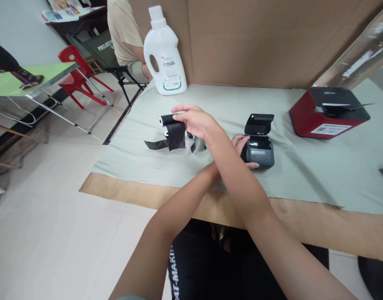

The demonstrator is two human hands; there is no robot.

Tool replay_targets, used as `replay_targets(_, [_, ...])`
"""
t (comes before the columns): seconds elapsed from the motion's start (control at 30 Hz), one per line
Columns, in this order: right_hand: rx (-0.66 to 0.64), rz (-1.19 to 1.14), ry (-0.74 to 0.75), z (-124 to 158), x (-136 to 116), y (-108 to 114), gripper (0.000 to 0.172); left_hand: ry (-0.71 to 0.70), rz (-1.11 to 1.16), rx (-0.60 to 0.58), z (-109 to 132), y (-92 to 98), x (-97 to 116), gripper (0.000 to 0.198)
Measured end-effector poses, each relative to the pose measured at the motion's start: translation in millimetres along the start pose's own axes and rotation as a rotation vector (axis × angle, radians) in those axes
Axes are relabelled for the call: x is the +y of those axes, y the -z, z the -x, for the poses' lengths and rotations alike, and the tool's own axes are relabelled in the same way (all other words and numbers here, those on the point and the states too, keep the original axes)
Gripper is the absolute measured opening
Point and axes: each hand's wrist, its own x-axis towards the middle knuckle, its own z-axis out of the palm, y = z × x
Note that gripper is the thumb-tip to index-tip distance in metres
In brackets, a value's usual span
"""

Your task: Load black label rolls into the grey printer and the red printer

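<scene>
arms cross near the middle of the frame, over a pale green cloth (304, 175) spread on a brown table (304, 233). the right hand (196, 121) reaches across to the left of centre and pinches a small black roll (168, 120) with a white core end between thumb and fingertips, fingers closed on it; a loose black strip hangs down from the roll, above the cloth. just below and beside it lie more black rolls and scraps (166, 139) on the cloth. the left hand (243, 150) lies right of centre, passing under the right forearm, its fingers curled loosely against the side of a small dark printer (260, 152) with its lid raised; how firmly it grips cannot be told.

toward the upper middle stands a white bottle (164, 54) with a green-edged label, against a cardboard wall (256, 37). at the right edge sits a red and black machine (329, 111). in the upper left, another person in a beige shirt (122, 29) sits on a folding chair, beside a red chair (75, 71) and a green table (19, 81).
</scene>
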Motion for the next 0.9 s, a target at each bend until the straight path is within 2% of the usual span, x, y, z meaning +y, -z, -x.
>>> replay_targets(0.1, [0.16,0.555,0.054,3.7,10.9,-5.0,0.022,0.002,-0.011,-0.014,-3.4,-1.4,-0.8,0.117])
replay_targets(0.17, [0.203,0.9,0.12,7.0,16.6,-11.9,0.031,-0.005,-0.019,-0.01,-4.6,-2.1,-1.3,0.116])
replay_targets(0.23, [0.151,1.125,0.151,9.0,21.9,-20.3,0.04,-0.016,-0.028,0.003,-4.6,-1.9,-1.6,0.115])
replay_targets(0.33, [0.047,1.334,0.154,8.6,32.0,-31.3,0.046,-0.031,-0.031,-0.002,-3.4,0.1,-2.1,0.114])
replay_targets(0.53, [-0.049,1.476,0.131,7.0,49.2,-39.1,0.039,-0.056,-0.05,-0.001,-2.8,2.0,-3.0,0.114])
replay_targets(0.63, [0.0,1.463,0.172,6.8,42.6,-32.3,0.032,-0.053,-0.073,-0.002,-4.2,0.5,-3.6,0.113])
replay_targets(0.7, [0.117,1.435,0.204,6.0,33.1,-19.3,0.033,-0.05,-0.078,0.003,-4.8,-0.8,-4.5,0.114])
replay_targets(0.77, [0.22,1.418,0.166,5.4,23.0,0.4,0.035,-0.058,-0.062,0.016,-4.7,-2.0,-5.4,0.117])
replay_targets(0.83, [0.239,1.414,0.046,6.1,15.6,22.6,0.034,-0.074,-0.039,0.029,-3.5,-2.8,-6.1,0.118])
replay_targets(0.9, [0.196,1.388,-0.095,7.7,12.4,41.5,0.032,-0.085,-0.035,0.034,-1.9,-3.2,-6.2,0.119])
